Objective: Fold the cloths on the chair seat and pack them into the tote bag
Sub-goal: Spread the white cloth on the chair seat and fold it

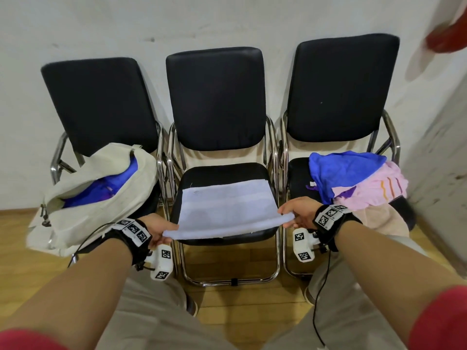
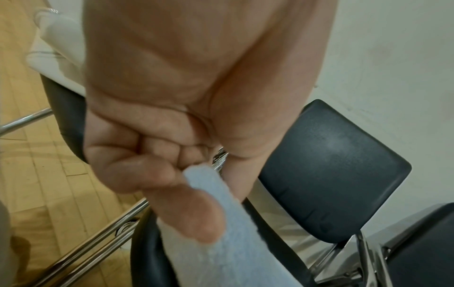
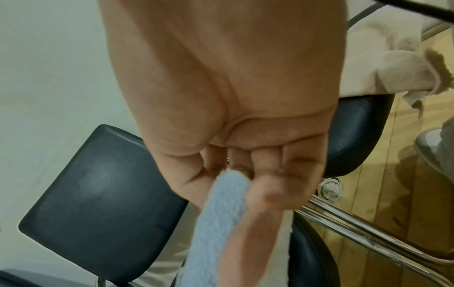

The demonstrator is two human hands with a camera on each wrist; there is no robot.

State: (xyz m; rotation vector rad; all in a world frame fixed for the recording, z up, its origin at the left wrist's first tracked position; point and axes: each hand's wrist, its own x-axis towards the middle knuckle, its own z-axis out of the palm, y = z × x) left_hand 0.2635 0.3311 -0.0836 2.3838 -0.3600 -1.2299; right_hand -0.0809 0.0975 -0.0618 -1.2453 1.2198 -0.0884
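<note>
**Supervisor:** Where are you in the job?

**Operator:** Partway, I'd judge. I'm facing three black chairs against the wall. The middle chair (image 1: pixel 222 173) carries the cloth I'm working on. On the chair at nine o'clock slumps the cream tote bag (image 1: pixel 101 193), mouth open, with blue and purple fabric already inside, so at least one cloth looks packed. At three o'clock the right chair holds the unfolded pile (image 1: pixel 358 180): a blue cloth on top, a pink one with stripes beneath, and a beige towel hanging off the front edge.

**Supervisor:** And the one in hand?

**Operator:** The pale blue towel (image 1: pixel 225 205) lies flat across the middle seat, its near edge lifted off the seat front. It looks doubled along that edge, though I can't tell how many folds are in it.

**Supervisor:** Your grip?

**Operator:** My left hand (image 1: pixel 159 229) has thumb and curled fingers clamped on the near-left corner, at seven o'clock of the seat. My right hand (image 1: pixel 299 210) pinches the near-right corner the same way, at five o'clock. Both wrist views show the towel's edge squeezed between thumb and forefinger.

**Supervisor:** What's left?

**Operator:** Finish folding this towel, carry it to the bag, then fold and pack the whole pile on the right. I reckon more remains than is done.
</note>
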